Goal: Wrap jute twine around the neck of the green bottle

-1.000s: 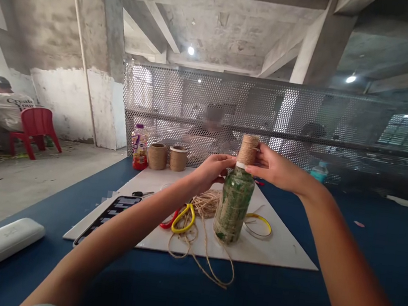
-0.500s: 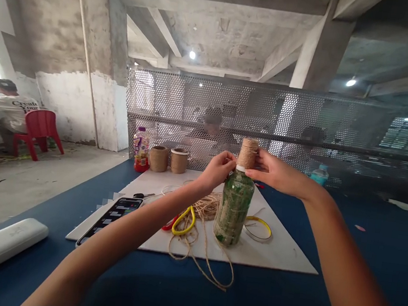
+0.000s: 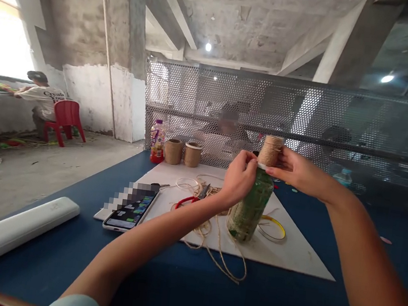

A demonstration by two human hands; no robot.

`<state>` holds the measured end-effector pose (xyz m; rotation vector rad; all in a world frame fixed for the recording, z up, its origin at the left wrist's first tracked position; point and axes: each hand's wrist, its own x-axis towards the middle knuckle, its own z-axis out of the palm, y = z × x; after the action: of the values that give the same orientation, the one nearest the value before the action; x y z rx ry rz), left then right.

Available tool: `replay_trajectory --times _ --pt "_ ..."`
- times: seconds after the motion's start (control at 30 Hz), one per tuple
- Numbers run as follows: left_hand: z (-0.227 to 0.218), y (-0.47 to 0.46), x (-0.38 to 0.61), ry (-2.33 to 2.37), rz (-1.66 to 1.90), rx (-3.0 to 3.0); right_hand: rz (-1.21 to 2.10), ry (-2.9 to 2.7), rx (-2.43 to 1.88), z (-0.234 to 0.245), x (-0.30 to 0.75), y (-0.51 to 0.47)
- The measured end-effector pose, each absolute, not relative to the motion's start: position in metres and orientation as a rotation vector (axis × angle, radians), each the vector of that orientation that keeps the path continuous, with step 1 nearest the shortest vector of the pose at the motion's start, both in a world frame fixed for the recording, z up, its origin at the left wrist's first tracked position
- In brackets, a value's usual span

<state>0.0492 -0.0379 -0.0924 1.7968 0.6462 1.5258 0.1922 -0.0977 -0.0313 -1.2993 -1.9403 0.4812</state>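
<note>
A green bottle (image 3: 251, 207) stands slightly tilted, with jute twine (image 3: 270, 150) wound closely around its neck. A white band shows beneath the winding. My right hand (image 3: 299, 174) grips the wrapped neck from the right, its thumb low near the white band. On the other side, my left hand (image 3: 240, 178) is closed, fingertips pinched at the neck's base; whatever lies between them is hidden. Loose twine (image 3: 218, 258) trails across the board and over its front edge. Scissors (image 3: 185, 202) with a red handle lie behind my left forearm.
A white board (image 3: 296, 250) lies on the blue table (image 3: 178, 290). It bears a phone (image 3: 132, 209) and a yellow ring (image 3: 277, 228). Two twine rolls (image 3: 173, 152) and a drink bottle (image 3: 158, 142) stand behind. A perforated metal screen (image 3: 193, 89) rises beyond. A white case (image 3: 16, 233) lies left.
My view has turned left, so things appear further right. The bottle leans more. My left hand has turned at the neck, and my forearm now covers the yellow loop beside the scissors.
</note>
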Motion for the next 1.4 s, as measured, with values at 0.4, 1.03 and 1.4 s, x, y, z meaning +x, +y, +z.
replay_trajectory --times 0.4,1.03,1.4 --pt "-0.088 -0.044 0.044 0.687 1.483 1.856 0.427 -1.972 -1.320 -0.032 0.198 -0.096" --pt "-0.077 -0.044 0.029 0.802 1.371 2.215 0.450 -1.948 -1.324 -0.034 0.196 -0.095" --pt "-0.061 0.006 -0.152 1.621 0.326 2.483 0.496 -1.966 -1.333 -0.029 0.189 -0.102"
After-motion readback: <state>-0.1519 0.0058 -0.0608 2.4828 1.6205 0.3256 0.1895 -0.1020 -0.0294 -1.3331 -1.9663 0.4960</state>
